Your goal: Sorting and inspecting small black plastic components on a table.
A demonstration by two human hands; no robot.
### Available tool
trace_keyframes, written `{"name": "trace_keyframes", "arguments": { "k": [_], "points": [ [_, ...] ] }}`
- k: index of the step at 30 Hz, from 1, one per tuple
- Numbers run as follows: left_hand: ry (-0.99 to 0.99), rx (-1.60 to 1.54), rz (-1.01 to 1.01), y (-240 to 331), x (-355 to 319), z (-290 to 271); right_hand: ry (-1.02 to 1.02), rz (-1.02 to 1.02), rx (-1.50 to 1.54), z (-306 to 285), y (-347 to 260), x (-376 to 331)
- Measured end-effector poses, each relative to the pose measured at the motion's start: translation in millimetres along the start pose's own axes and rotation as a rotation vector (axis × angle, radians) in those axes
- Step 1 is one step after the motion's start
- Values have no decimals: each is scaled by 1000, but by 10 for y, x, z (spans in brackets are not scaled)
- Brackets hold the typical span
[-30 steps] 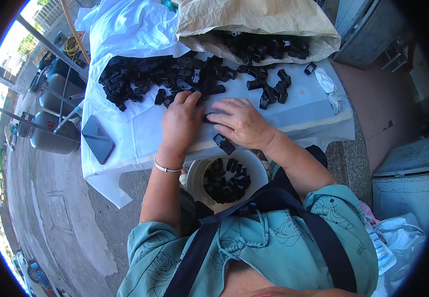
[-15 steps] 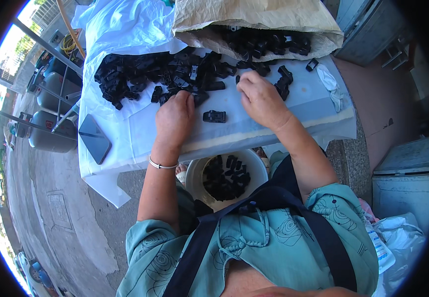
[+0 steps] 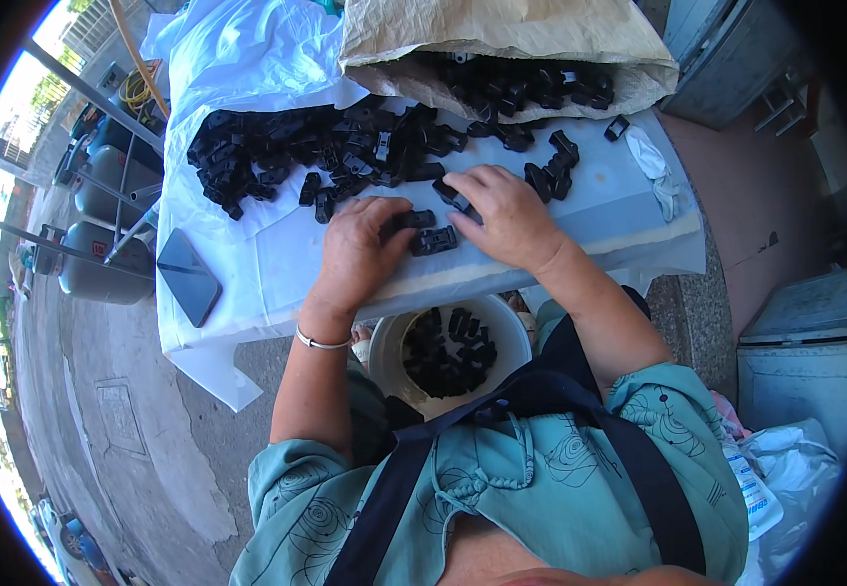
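My left hand (image 3: 363, 239) is curled round a small black plastic piece (image 3: 418, 219), with the thumb on its near side. A second black plastic part (image 3: 433, 241), blocky with cut-outs, lies on the table just beside that thumb. My right hand (image 3: 504, 217) grips another dark part (image 3: 451, 193) between thumb and fingers, partly hidden by them. Beyond both hands spreads a heap of similar black parts (image 3: 277, 151). A few more black parts (image 3: 555, 171) lie just past my right hand.
A brown paper sack (image 3: 511, 29) with black parts in its mouth lies at the back. White plastic sheeting (image 3: 248, 63) sits at the far left. A dark flat tablet-like slab (image 3: 189, 276) and a white glove (image 3: 650, 161) flank the work area. Below the table edge stands a bucket (image 3: 381, 356) of black parts.
Both hands have come closer together, nearer the table's front. Each now holds a black part in front of the heap, and the loose part between them has shifted slightly right and nearer.
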State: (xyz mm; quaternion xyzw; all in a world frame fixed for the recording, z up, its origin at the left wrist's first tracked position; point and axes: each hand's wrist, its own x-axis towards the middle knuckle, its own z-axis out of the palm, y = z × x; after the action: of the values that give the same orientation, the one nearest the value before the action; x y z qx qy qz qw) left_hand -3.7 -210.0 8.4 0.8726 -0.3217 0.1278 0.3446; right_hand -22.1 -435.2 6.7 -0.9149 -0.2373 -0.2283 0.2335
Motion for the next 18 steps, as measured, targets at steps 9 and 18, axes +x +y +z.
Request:
{"name": "trace_keyframes", "arguments": {
  "k": [9,18],
  "points": [
    [20,-45,-7,5,-23,4,-327,360,-41,-162,-79,127],
    [19,-153,-118,39,-2,52,30,-18,340,-65,25,54]
  ]
}}
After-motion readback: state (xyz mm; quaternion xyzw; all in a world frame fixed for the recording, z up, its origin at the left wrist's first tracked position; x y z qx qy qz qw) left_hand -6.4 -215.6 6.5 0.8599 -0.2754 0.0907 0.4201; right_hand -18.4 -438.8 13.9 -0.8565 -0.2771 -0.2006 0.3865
